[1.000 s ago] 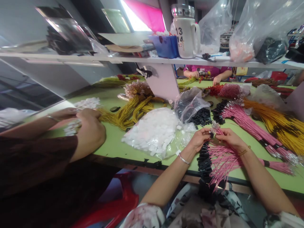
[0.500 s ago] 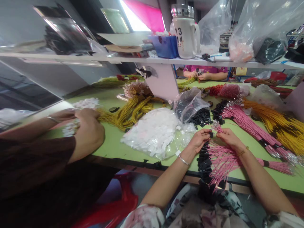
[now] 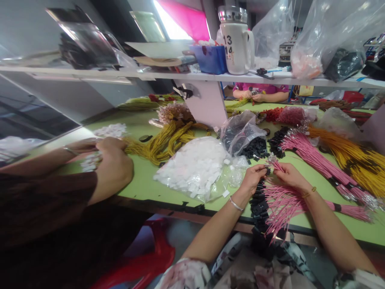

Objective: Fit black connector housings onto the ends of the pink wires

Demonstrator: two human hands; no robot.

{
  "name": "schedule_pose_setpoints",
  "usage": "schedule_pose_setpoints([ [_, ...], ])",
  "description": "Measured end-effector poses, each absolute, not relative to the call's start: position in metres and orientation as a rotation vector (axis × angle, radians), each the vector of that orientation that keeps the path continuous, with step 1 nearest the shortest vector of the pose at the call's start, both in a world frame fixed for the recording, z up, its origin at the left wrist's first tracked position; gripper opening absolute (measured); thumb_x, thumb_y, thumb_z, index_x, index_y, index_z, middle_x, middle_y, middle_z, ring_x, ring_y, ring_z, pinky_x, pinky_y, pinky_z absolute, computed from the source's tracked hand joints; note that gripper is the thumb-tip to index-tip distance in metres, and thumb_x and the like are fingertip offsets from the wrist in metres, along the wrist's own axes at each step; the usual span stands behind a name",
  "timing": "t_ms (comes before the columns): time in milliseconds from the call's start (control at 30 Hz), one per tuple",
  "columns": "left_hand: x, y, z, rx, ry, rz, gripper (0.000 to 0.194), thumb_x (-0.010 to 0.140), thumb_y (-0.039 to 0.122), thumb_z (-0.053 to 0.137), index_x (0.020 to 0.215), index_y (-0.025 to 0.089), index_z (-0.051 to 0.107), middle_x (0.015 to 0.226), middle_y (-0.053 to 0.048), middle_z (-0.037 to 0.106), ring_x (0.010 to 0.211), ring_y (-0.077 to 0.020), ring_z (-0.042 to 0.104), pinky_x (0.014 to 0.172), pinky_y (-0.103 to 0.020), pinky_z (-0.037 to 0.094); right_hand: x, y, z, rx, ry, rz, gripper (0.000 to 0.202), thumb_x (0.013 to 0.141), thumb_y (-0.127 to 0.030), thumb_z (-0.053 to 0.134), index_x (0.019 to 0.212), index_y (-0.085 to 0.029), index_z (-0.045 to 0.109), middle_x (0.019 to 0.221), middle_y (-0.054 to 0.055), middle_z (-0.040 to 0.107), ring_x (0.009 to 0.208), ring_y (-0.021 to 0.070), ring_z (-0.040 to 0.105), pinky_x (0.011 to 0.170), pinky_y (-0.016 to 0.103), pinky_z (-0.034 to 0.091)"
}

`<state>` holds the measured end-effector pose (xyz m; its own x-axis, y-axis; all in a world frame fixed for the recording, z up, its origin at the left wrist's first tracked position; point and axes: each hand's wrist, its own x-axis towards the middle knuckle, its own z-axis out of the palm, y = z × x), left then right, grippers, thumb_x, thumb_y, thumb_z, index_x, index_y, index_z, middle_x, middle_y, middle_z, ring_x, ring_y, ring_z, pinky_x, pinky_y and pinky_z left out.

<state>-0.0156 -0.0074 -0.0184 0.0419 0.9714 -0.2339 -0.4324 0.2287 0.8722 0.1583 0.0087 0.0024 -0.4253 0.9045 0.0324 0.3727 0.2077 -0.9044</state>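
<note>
My left hand point(image 3: 253, 178) pinches a small black connector point(image 3: 268, 171) at the top of a hanging chain of black connectors point(image 3: 259, 206). Close beside it, my right hand point(image 3: 288, 175) is closed around a few pink wires point(image 3: 274, 162) whose metal-tipped ends point up and left, toward the connector. Whether a wire tip sits inside the connector is too small to tell. Loose pink wires point(image 3: 281, 204) fan out below both hands, over the table's front edge. Just beyond my left hand, black connectors point(image 3: 255, 147) spill from a clear plastic bag point(image 3: 242, 130).
A bag of white connectors point(image 3: 194, 168) lies left of my hands. Bundled pink wires point(image 3: 315, 154) and yellow wires point(image 3: 349, 156) lie to the right. At left, a co-worker's hands point(image 3: 114, 164) handle white pieces near olive wires point(image 3: 162, 140). A shelf point(image 3: 168, 75) crosses above the table.
The view has shifted very slightly. My left wrist has turned a little while both hands keep close together at the connector and the pink wires.
</note>
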Motion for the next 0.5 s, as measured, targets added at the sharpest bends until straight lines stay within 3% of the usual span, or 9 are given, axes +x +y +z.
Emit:
schedule_pose_setpoints([
  [500, -0.0056, -0.0142, -0.0268, 0.876, 1.101, 1.235, 0.008, 0.066, 0.014, 0.07, 0.073, 0.013, 0.072, 0.064, -0.001, 0.066, 0.057, -0.0101, 0.054, 0.06, -0.023, 0.041, 0.159, 0.0072, -0.0001, -1.215, -1.955, 1.213, 0.017, 0.078, -0.033, 0.051, 0.068, -0.019, 0.052, 0.057, -0.004, 0.048, 0.053, 0.0114, 0.04, 0.051, 0.023, 0.029],
])
